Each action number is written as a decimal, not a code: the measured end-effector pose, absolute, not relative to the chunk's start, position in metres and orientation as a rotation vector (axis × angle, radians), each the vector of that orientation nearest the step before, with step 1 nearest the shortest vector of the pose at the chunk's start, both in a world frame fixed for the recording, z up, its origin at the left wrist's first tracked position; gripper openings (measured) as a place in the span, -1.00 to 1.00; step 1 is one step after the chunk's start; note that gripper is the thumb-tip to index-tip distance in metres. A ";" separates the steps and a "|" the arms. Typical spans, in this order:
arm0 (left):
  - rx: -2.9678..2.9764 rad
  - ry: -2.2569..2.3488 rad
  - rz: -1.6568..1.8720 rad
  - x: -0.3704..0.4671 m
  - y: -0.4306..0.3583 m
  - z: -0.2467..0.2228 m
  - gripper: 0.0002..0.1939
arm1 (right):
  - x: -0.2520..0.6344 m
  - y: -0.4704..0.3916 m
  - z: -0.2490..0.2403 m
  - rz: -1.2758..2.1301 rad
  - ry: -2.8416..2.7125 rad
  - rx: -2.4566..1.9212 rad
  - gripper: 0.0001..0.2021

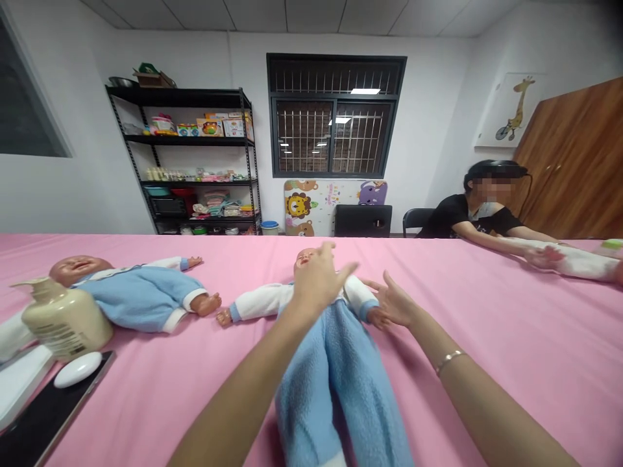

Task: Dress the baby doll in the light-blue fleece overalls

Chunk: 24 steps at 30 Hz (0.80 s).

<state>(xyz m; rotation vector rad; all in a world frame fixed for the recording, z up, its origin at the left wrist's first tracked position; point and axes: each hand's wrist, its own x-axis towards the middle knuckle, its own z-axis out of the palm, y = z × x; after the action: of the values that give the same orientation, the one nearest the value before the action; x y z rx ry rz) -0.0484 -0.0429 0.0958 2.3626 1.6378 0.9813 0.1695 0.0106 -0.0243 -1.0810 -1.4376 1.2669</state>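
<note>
A baby doll (331,350) in a blue fleece outfit with white sleeves lies on its back in front of me, its head toward the far side. Over its chest and lower face is my left hand (318,279), fingers apart and holding nothing; whether it touches the doll is unclear. My right hand (396,301) is beside the doll's arm on the right, thumb raised and fingers spread, close to the small doll hand (377,318). A bracelet (450,361) circles my right wrist. Part of the doll's head and chest is hidden behind my left hand.
On the pink tablecloth (511,363), a second doll (146,295) lies left, behind a pump bottle (68,318). A phone (58,415) and a white oval object (78,370) are nearer. At right, another person (452,214) handles a white-clothed doll (584,261). Shelves (195,139) stand behind.
</note>
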 end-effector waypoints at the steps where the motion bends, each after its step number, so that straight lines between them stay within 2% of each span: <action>1: 2.301 1.703 1.011 -0.056 -0.039 0.098 -0.52 | 0.178 0.001 -0.021 1.417 -1.409 -1.057 -0.28; 4: 2.229 1.911 0.805 -0.081 -0.027 0.085 -0.52 | 0.190 -0.015 -0.010 1.596 -1.454 -1.194 -0.36; 6: 2.236 1.901 0.612 -0.095 -0.018 0.065 -0.48 | 0.186 -0.016 -0.006 1.445 -1.618 -1.360 -0.42; 8: 2.227 1.722 0.576 -0.107 -0.010 0.044 -0.50 | 0.176 -0.012 -0.007 1.138 -1.788 -1.464 -0.42; 12: 1.980 1.385 0.874 -0.125 0.000 0.020 -0.59 | 0.157 -0.001 -0.016 0.451 -1.962 -1.700 -0.37; 16: 1.759 1.360 1.200 -0.137 0.000 0.006 -0.58 | 0.156 0.005 -0.034 0.028 -1.944 -1.959 -0.49; 20: 1.841 1.316 1.097 -0.143 -0.002 -0.016 -0.54 | 0.157 0.005 -0.052 -0.058 -1.780 -1.953 -0.51; 22: 1.830 1.284 1.021 -0.147 0.000 -0.022 -0.51 | 0.152 0.001 -0.054 -0.122 -1.688 -1.810 -0.53; 24: 1.770 1.308 1.032 -0.152 0.003 -0.023 -0.50 | 0.141 -0.006 -0.049 -0.072 -1.674 -1.590 -0.64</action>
<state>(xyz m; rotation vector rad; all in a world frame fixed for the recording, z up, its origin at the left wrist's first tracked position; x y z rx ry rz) -0.1525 0.0031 -0.0233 1.7704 1.3078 1.0317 0.1414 -0.0062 -0.0488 -1.5897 -1.6738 -0.0722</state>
